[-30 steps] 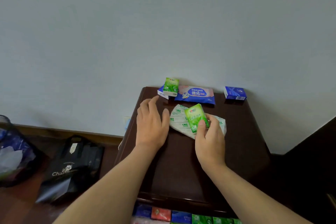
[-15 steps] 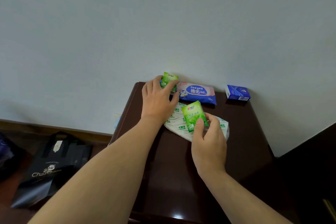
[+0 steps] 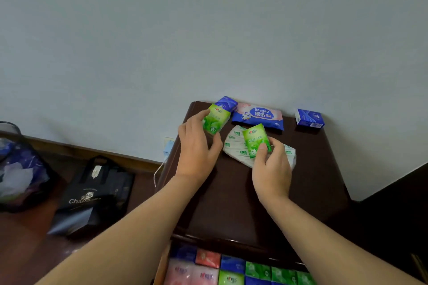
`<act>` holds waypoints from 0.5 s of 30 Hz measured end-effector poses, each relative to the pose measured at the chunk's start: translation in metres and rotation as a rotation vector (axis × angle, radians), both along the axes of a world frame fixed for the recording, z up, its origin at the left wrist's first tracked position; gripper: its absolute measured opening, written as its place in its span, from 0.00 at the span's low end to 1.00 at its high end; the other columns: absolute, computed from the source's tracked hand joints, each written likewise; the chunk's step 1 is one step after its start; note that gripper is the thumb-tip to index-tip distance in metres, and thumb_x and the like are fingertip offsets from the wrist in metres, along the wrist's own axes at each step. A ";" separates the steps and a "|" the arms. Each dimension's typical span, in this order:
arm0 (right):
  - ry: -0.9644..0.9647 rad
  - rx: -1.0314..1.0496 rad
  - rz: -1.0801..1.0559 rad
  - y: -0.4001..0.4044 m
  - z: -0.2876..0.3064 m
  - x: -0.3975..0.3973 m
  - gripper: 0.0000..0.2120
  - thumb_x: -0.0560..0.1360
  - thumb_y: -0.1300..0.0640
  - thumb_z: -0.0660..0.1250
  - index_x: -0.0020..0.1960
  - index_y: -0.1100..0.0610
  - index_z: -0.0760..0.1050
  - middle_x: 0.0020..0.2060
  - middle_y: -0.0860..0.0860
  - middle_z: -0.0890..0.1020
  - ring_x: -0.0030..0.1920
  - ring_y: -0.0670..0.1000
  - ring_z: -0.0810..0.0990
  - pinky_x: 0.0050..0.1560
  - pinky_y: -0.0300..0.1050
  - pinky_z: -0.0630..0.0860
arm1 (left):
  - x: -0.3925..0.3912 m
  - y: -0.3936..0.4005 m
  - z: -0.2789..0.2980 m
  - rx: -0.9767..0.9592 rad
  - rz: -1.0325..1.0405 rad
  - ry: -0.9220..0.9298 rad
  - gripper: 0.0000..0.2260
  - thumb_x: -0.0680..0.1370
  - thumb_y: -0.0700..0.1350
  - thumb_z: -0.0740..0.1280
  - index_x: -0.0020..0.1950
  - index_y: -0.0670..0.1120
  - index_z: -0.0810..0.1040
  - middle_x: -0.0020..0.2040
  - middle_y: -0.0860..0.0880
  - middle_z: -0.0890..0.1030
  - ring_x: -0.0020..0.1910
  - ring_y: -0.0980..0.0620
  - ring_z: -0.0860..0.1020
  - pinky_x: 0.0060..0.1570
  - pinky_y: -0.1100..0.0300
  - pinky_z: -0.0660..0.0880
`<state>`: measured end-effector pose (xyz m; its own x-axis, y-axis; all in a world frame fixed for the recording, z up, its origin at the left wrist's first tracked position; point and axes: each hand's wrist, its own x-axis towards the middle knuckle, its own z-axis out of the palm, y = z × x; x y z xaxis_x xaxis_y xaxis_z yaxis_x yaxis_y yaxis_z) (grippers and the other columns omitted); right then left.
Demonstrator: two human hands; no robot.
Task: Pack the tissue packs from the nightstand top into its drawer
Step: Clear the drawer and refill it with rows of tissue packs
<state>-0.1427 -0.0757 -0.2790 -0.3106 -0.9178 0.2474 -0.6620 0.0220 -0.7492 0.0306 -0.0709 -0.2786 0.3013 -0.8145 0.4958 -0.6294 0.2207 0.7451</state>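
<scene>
Head view: my left hand (image 3: 196,148) and right hand (image 3: 272,169) each pinch small green plastic-wrapped tissue pack (image 3: 215,120), (image 3: 256,140); light, soft, slippery film, so fingers hold short edges.

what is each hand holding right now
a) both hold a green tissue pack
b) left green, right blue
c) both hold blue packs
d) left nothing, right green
a: the left hand grips one green tissue pack near the nightstand's back left, and the right hand pinches another green pack over the white wrapper.

Wipes pack (image 3: 257,116) at the nightstand (image 3: 231,203) top's back edge, boxed pack (image 3: 309,118) to its right, open drawer (image 3: 234,266) in front, bag (image 3: 97,194) on floor left.
</scene>
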 end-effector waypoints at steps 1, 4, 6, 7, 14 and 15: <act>0.020 0.007 0.007 0.002 0.003 0.001 0.16 0.86 0.48 0.58 0.70 0.53 0.72 0.61 0.51 0.82 0.61 0.53 0.80 0.59 0.51 0.75 | 0.002 0.022 0.001 0.013 0.009 0.015 0.26 0.78 0.42 0.70 0.75 0.49 0.67 0.64 0.54 0.73 0.59 0.55 0.66 0.60 0.65 0.65; 0.028 0.003 0.054 0.018 0.016 0.005 0.17 0.86 0.49 0.57 0.72 0.54 0.71 0.65 0.52 0.80 0.64 0.54 0.79 0.59 0.50 0.73 | 0.004 0.084 0.010 0.045 0.102 0.074 0.28 0.78 0.41 0.72 0.76 0.48 0.68 0.59 0.55 0.74 0.55 0.55 0.67 0.60 0.58 0.68; -0.052 -0.051 0.096 0.034 0.026 0.008 0.17 0.86 0.52 0.58 0.72 0.57 0.71 0.66 0.54 0.79 0.66 0.54 0.77 0.60 0.47 0.73 | 0.003 0.123 0.015 0.026 0.158 0.059 0.27 0.77 0.40 0.73 0.75 0.46 0.70 0.57 0.55 0.74 0.54 0.55 0.68 0.60 0.54 0.69; -0.103 -0.069 0.106 0.045 0.031 0.009 0.17 0.86 0.53 0.58 0.72 0.58 0.71 0.66 0.55 0.78 0.66 0.54 0.77 0.59 0.44 0.73 | 0.003 0.142 0.017 0.024 0.173 0.054 0.27 0.77 0.39 0.73 0.75 0.45 0.71 0.56 0.54 0.74 0.53 0.57 0.67 0.60 0.52 0.69; -0.633 0.078 0.233 0.165 0.036 0.009 0.10 0.85 0.54 0.63 0.66 0.51 0.72 0.56 0.53 0.82 0.47 0.49 0.86 0.41 0.38 0.82 | -0.006 0.257 -0.001 0.147 0.278 0.159 0.29 0.80 0.42 0.70 0.79 0.47 0.66 0.65 0.49 0.75 0.60 0.57 0.65 0.67 0.49 0.67; -0.672 0.104 0.250 0.185 0.032 0.007 0.08 0.85 0.53 0.64 0.63 0.48 0.73 0.55 0.51 0.83 0.46 0.48 0.86 0.42 0.39 0.83 | -0.006 0.270 -0.007 0.171 0.297 0.160 0.28 0.80 0.43 0.70 0.79 0.47 0.65 0.66 0.48 0.75 0.62 0.54 0.67 0.67 0.54 0.64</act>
<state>-0.1359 0.1097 -0.2471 -0.1430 -0.9896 -0.0158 -0.0535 0.0237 -0.9983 0.0247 0.1994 -0.2853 0.5994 -0.7469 0.2879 -0.5201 -0.0900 0.8494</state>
